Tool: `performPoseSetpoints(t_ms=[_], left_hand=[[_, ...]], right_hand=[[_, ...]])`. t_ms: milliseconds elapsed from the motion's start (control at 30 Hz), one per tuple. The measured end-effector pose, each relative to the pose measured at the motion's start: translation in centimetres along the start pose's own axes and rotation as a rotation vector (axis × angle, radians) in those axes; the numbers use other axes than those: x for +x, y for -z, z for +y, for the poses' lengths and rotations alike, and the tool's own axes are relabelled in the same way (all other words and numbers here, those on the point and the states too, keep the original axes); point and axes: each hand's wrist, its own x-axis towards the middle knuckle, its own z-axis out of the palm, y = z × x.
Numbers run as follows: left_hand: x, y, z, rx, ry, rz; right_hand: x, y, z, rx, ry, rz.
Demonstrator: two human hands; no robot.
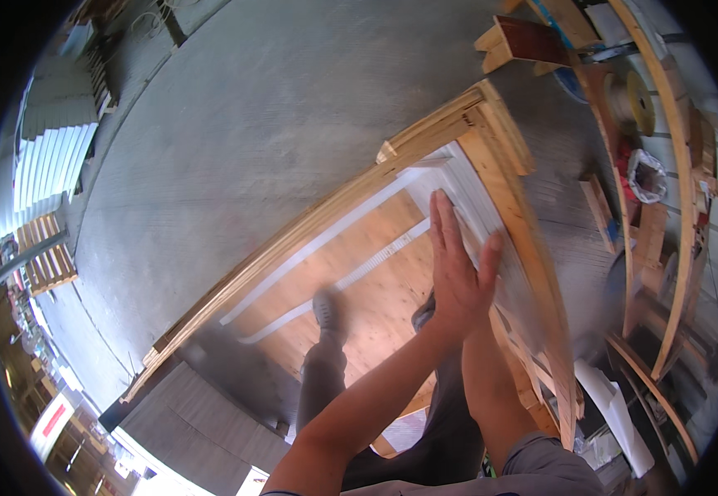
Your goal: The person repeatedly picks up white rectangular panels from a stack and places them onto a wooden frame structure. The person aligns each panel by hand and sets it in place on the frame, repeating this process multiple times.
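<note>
Fingers (449, 227) near white strips (476, 195) in crate (491, 165)

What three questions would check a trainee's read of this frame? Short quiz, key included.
1. True or false: the yellow spool shows toward the picture's right edge.

2. Multiple choice: how are the fingers of the left hand held?
A) Clenched in a fist
B) Extended
C) Wrapped round a tool

3. Fill in the colour: the long strips running across the plywood panel are ____.

Key: 1 true; 2 B; 3 white.
</note>
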Motion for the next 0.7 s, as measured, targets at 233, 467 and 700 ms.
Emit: performPoseSetpoints(t_ms=[233,467,700], left_hand=[[-0.2,-0.6,-1.1,-0.080,0.022,-0.002],[0.4,-1.2,-0.8,-0.026,0.032,-0.002],[1.7,-0.8,0.1,-0.040,0.083,-0.031]], right_hand=[[-2.6,1.5,2.2,-0.067,-0.040,0.004],[-4.0,2.0,2.0,-0.144,-0.048,0.019],[-4.1,1.6,1.8,-0.180,-0.057,0.032]])
